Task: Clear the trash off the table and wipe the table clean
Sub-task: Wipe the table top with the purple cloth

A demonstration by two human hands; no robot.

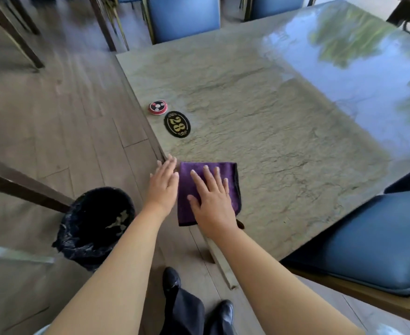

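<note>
The purple cloth [208,189], folded into a rough square, lies flat on the near left corner of the stone-patterned counter [283,131], right at the edge. The right hand [211,197] rests palm-down on top of it, fingers straight and spread a bit, so that grip is flat and pressing rather than curled around anything. The left hand [163,182] sits just beside the cloth on its left side, at the counter's edge, fingers straight and held close together, holding nothing. Can't tell for sure if its little-finger side actually touches the cloth, but it looks about flush with it.

Further along the same left edge there's a black oval plaque [176,124] with a gold "28" on it, and just past that a small round red and black call button [158,107]. Both are well apart from the cloth. The far right part of the counter is glossy, reflecting sky and greenery.

On the wood floor [54,122] to the left of the counter stands a trash bin [95,223] lined with a black bag, with a few pale scraps visible inside. Blue padded chairs [368,240] are pulled up at the right side and the far end. The person's black shoes [221,313] and dark trousers show at the bottom.
</note>
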